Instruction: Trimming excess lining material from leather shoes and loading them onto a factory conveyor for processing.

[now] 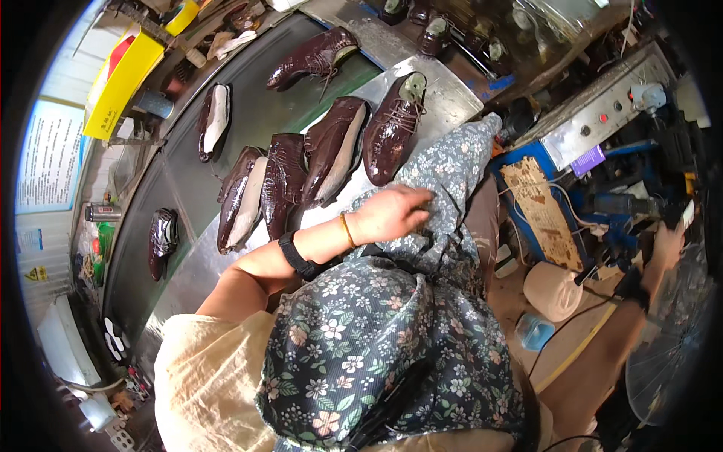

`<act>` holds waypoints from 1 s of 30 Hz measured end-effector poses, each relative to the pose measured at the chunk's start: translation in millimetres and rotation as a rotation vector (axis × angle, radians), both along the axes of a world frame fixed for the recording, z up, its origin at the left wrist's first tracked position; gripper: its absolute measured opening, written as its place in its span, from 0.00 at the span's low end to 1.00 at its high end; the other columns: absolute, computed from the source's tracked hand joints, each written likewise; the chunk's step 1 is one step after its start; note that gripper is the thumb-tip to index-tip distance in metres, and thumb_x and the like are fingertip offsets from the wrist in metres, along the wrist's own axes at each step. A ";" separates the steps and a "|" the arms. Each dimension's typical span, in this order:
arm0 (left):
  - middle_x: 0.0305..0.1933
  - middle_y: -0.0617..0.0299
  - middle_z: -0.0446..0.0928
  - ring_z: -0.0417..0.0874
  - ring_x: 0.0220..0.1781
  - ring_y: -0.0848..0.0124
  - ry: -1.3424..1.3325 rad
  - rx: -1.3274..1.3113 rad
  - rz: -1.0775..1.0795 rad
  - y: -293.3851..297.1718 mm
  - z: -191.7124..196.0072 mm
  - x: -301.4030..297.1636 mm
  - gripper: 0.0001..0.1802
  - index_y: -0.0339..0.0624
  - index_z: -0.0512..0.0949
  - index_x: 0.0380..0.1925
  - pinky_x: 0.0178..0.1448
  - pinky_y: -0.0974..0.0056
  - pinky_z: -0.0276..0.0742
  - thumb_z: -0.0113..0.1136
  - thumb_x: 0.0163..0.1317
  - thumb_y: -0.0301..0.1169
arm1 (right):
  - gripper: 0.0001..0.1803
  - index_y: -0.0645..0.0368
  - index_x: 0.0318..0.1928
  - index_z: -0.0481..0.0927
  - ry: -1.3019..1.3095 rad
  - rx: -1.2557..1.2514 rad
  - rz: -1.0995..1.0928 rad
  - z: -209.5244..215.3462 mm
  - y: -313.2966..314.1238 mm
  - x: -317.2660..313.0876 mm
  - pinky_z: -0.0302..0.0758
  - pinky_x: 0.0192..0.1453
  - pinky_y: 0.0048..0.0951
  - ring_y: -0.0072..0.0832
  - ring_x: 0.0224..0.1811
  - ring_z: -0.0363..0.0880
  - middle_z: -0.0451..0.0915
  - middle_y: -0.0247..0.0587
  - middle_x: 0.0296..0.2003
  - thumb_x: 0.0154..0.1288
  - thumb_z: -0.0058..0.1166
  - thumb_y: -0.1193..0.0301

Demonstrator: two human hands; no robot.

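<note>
Floral apron [392, 339] fills our lap; our left hand [392, 213] lies flat on it, fingers spread, gripping nothing, just beside the brown shoes [331, 147]. Our right hand [669, 242] is blurred; we cannot tell its grip.

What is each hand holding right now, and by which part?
The left hand holds nothing; it lies open, palm down, on the floral apron over the knee, near the brown shoes. The right hand reaches toward the machine; its hold cannot be told.
</note>
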State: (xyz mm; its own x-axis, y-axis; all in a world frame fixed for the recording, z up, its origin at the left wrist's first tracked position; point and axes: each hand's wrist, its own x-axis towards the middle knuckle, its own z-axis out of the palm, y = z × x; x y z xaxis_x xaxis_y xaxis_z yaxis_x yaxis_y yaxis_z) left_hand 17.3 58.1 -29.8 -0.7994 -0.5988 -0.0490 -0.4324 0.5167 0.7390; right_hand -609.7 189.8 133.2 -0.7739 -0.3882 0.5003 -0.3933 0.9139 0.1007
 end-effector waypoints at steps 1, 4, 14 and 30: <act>0.57 0.48 0.77 0.77 0.61 0.55 0.128 0.130 -0.014 2.2 4.9 -7.9 0.23 0.37 0.75 0.56 0.67 0.56 0.68 0.60 0.64 0.37 | 0.39 0.33 0.69 0.65 0.022 -0.140 0.079 -2.2 12.3 -1.5 0.69 0.63 0.49 0.49 0.60 0.73 0.75 0.47 0.59 0.54 0.58 0.53; 0.56 0.47 0.78 0.79 0.59 0.56 0.325 0.237 -0.045 -1.9 22.4 -37.5 0.23 0.37 0.76 0.55 0.62 0.60 0.74 0.61 0.66 0.40 | 0.35 0.65 0.64 0.70 -0.130 -0.659 0.703 -28.5 1.6 109.9 0.68 0.62 0.31 0.33 0.59 0.72 0.73 0.48 0.60 0.55 0.66 0.73; 0.36 0.47 0.81 0.84 0.39 0.57 0.230 0.281 0.335 -32.9 41.8 -76.6 0.38 0.38 0.77 0.41 0.44 0.58 0.78 0.60 0.54 0.65 | 0.51 0.61 0.73 0.51 -1.879 -0.720 1.150 -100.2 -35.5 349.0 0.66 0.66 0.40 0.37 0.66 0.67 0.56 0.52 0.71 0.62 0.56 0.43; 0.67 0.33 0.62 0.72 0.62 0.40 -0.114 -0.215 0.649 -130.2 -29.0 -25.1 0.54 0.37 0.56 0.67 0.64 0.50 0.71 0.73 0.44 0.47 | 0.46 0.68 0.72 0.52 -1.809 -0.957 0.775 -131.5 -89.2 358.7 0.63 0.70 0.34 0.35 0.67 0.67 0.68 0.48 0.65 0.53 0.60 0.76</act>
